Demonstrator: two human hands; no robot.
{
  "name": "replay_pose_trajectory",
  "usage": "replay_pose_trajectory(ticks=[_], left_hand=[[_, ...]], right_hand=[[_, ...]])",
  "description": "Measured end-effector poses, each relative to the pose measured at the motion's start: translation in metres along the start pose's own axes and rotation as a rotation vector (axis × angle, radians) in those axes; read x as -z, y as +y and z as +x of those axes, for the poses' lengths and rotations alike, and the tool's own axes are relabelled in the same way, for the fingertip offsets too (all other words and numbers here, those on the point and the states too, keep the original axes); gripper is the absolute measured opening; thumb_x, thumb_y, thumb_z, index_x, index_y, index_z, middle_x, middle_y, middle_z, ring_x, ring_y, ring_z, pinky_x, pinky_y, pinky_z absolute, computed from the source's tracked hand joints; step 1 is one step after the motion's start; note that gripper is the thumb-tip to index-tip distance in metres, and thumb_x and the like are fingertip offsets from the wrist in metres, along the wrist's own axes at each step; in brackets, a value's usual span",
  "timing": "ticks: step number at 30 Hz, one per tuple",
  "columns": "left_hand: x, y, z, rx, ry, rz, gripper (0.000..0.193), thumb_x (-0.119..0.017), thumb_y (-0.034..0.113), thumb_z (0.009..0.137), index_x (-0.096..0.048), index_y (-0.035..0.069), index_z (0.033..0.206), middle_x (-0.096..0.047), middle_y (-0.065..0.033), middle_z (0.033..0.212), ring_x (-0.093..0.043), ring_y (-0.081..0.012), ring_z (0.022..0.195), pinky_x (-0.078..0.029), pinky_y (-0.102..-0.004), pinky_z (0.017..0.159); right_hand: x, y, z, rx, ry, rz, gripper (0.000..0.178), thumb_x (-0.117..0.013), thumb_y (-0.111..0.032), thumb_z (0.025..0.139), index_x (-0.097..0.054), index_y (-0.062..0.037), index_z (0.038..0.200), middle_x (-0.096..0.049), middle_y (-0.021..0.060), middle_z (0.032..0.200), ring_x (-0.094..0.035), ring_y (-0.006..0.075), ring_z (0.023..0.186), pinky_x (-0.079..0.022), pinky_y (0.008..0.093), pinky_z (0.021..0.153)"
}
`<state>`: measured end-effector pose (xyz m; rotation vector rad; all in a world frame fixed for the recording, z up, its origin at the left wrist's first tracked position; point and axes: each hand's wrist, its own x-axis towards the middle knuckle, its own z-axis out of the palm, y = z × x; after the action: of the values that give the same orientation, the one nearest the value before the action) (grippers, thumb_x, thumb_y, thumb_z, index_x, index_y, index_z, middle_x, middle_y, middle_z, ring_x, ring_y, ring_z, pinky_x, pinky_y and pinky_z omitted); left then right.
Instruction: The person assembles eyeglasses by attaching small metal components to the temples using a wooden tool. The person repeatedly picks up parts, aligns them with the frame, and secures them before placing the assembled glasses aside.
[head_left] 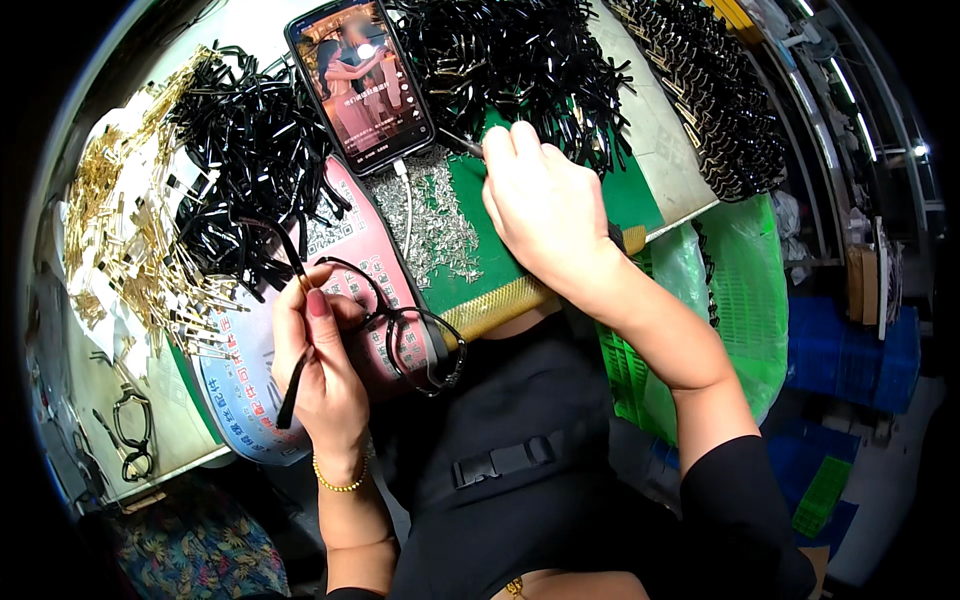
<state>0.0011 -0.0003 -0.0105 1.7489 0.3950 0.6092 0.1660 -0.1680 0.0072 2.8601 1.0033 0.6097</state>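
Observation:
My left hand point(325, 385) is closed on a pair of black eyeglasses point(398, 362), pinching one slim temple between thumb and fingers. The rims hang out to the right of the hand, over the front edge of the bench. A dark temple tip point(290, 392) pokes out below the fingers. Over the green mat, my right hand point(548, 200) is curled closed around a thin dark tool point(462, 143), whose kind I cannot make out. Its shaft points left, beside the phone. Below the tool lies a spread of tiny silvery screws or pins point(445, 225).
A lit phone point(365, 90) with a white cable point(406, 205) stands at the back. Piles of black temples point(250, 150), gold-coloured parts point(110, 210) and stacked frames point(715, 110) surround the green mat point(630, 195). A green crate point(735, 300) sits right; pliers point(130, 425) lie left.

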Motion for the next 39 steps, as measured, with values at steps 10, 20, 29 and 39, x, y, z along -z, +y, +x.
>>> replay_pose_trajectory(ticks=[10,20,29,39], left_hand=[[-0.008,0.005,0.009,0.046,-0.047,-0.012,0.024,-0.043,0.012,0.110,-0.059,-0.001,0.121,-0.063,-0.0039,0.089,-0.057,-0.0079,0.080,-0.049,-0.0233,0.075],[-0.010,0.007,0.010,0.037,-0.074,0.001,0.026,-0.044,0.017,0.111,-0.060,0.001,0.123,-0.061,-0.0005,0.086,-0.053,-0.0054,0.075,-0.045,-0.0211,0.069],[-0.002,0.006,-0.014,-0.136,-0.029,0.046,0.027,-0.043,0.012,0.110,-0.056,-0.001,0.129,-0.070,-0.0110,0.104,-0.063,-0.0137,0.093,-0.051,-0.0288,0.087],[-0.010,0.014,-0.011,-0.215,-0.065,-0.031,0.021,-0.043,0.007,0.109,-0.059,-0.001,0.121,-0.069,-0.0134,0.118,-0.065,-0.0149,0.103,-0.051,-0.0298,0.088]], right_hand=[[0.015,0.018,-0.006,0.137,0.029,0.162,0.032,-0.072,-0.032,0.089,-0.056,-0.0055,0.097,-0.060,0.0094,0.087,-0.070,0.0229,0.068,-0.057,0.0339,0.054],[0.053,0.029,-0.046,0.355,-0.139,0.350,0.037,-0.066,-0.034,0.094,-0.061,-0.0095,0.121,-0.058,0.0081,0.088,-0.066,0.0222,0.069,-0.055,0.0335,0.055],[0.061,0.027,-0.066,0.388,-0.285,0.386,0.048,-0.064,-0.021,0.091,-0.052,-0.0116,0.136,-0.055,0.0138,0.089,-0.064,0.0274,0.067,-0.053,0.0367,0.054],[0.050,0.028,-0.044,0.370,-0.279,0.310,0.045,-0.059,-0.029,0.099,-0.051,-0.0162,0.142,-0.058,0.0171,0.093,-0.066,0.0281,0.068,-0.055,0.0386,0.057]])
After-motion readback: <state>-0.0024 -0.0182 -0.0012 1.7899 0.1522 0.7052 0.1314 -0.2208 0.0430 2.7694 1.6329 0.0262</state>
